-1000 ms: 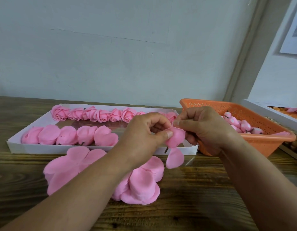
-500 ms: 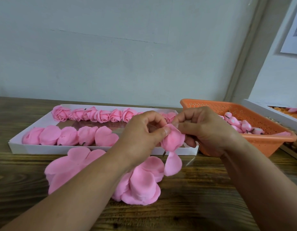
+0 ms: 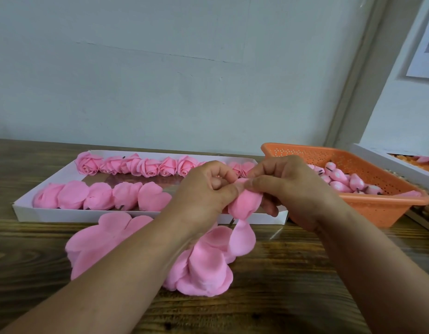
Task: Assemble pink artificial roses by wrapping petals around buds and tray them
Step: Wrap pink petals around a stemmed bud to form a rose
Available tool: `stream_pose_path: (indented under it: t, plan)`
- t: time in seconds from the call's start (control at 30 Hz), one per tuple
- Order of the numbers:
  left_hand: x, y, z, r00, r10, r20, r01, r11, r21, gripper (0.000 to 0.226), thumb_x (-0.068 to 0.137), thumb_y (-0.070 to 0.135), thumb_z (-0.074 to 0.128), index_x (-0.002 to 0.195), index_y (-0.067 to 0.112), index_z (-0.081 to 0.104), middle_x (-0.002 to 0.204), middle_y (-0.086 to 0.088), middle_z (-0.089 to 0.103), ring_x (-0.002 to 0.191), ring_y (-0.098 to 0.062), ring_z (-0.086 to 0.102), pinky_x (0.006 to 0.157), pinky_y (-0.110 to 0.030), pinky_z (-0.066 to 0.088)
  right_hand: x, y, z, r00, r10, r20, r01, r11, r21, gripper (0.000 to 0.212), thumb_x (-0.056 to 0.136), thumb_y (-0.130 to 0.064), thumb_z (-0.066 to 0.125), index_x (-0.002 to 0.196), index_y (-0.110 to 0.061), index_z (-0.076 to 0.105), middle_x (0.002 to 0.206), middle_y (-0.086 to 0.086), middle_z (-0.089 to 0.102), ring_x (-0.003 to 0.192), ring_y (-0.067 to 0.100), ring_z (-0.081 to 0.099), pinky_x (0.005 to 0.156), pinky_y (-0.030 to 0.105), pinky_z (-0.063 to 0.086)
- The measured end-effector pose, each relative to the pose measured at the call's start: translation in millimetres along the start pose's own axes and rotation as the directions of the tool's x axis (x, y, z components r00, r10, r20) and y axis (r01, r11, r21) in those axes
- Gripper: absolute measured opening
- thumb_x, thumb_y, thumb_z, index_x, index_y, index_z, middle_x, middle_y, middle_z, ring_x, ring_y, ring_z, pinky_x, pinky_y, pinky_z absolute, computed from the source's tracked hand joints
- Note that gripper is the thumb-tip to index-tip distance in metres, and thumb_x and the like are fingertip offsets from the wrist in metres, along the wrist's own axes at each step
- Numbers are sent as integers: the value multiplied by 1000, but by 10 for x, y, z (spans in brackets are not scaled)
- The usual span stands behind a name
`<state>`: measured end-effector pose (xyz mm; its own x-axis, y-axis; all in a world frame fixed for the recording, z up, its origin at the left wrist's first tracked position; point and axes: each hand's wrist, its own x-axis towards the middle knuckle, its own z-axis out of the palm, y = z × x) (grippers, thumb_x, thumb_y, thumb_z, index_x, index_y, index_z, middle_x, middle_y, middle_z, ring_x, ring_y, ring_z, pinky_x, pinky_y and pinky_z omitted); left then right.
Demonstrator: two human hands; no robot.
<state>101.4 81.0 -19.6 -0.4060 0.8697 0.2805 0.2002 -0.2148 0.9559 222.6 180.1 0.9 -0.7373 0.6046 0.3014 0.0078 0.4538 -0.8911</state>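
Note:
My left hand [image 3: 206, 189] and my right hand [image 3: 290, 186] meet above the tray's front right corner and pinch a half-wrapped pink rose [image 3: 244, 201] between them. One loose petal [image 3: 242, 235] of it hangs down over the table. The bud inside is hidden by petals and fingers. A white tray [image 3: 25, 208] holds a back row of finished roses [image 3: 146, 166] and a front row of flatter petal-wrapped ones [image 3: 100, 195]. Loose pink petal sheets [image 3: 203, 268] lie on the wooden table in front of the tray, partly under my left forearm.
An orange perforated basket [image 3: 377, 208] at the right holds several pink buds [image 3: 341, 179] with dark stems. Beyond it stands a white box [image 3: 386, 162] with orange and pink pieces. A pale wall runs behind the table.
Both hands have closed in on the rose, folding the upper petal tighter around it. The hanging petal has swung slightly and now dangles lower over the pile.

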Motion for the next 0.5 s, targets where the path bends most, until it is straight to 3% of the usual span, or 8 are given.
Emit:
stream_pose_path:
  t: [0.13, 0.23, 0.3, 0.37, 0.43, 0.5]
  plan:
    - [3, -28, 36, 992, 15, -127, -2, 995, 101, 10, 93, 17, 58, 97, 26, 57, 83, -6, 72, 79, -21, 68, 67, -31, 58, 23, 25, -2, 998, 16, -53, -18, 999, -38, 11, 81, 1, 61, 72, 7, 61, 46, 11, 55, 31, 12, 42, 38, 18, 33]
    - [-13, -4, 10, 914, 314, -258, -186, 888, 420, 13, 94, 12, 54, 97, 19, 65, 85, -1, 68, 79, -19, 65, 70, -30, 52, 41, 39, -32, 993, 38, -116, -42, 998, -37, 16, 81, 3, 60, 66, 4, 60, 42, 9, 52, 30, 13, 40, 37, 17, 31]
    - [-53, 21, 22, 907, 394, -148, -254, 793, 553, 18, 93, 10, 53, 89, 11, 70, 74, -3, 66, 70, -15, 60, 65, -28, 46, 52, 44, -68, 985, 40, -165, -41, 999, -1, 22, 82, 5, 58, 61, 0, 59, 37, 5, 48, 28, 12, 38, 35, 15, 29]
    - [-98, 7, 72, 957, 290, 17, -245, 775, 583, 23, 95, 13, 50, 101, 16, 72, 68, 5, 61, 60, -4, 53, 61, -17, 42, 54, 33, -83, 980, 40, -197, -37, 999, 21, 27, 83, 6, 57, 57, -3, 58, 35, 3, 47, 28, 11, 37, 34, 14, 28]
    - [-105, -27, 106, 974, 206, 93, -221, 782, 583, 26, 98, 19, 47, 116, 21, 66, 78, 9, 61, 63, 1, 51, 62, -8, 37, 54, 28, -76, 978, 44, -203, -37, 999, 36, 27, 83, 6, 57, 57, -3, 58, 35, 2, 46, 27, 11, 37, 33, 14, 28]
    - [-101, -26, 115, 981, 167, 103, -196, 819, 539, 26, 99, 20, 46, 116, 20, 65, 86, 6, 65, 70, 0, 53, 62, -7, 36, 52, 20, -56, 981, 49, -189, -41, 998, 46, 25, 84, 5, 57, 60, -1, 59, 35, 2, 47, 27, 11, 37, 33, 14, 28]
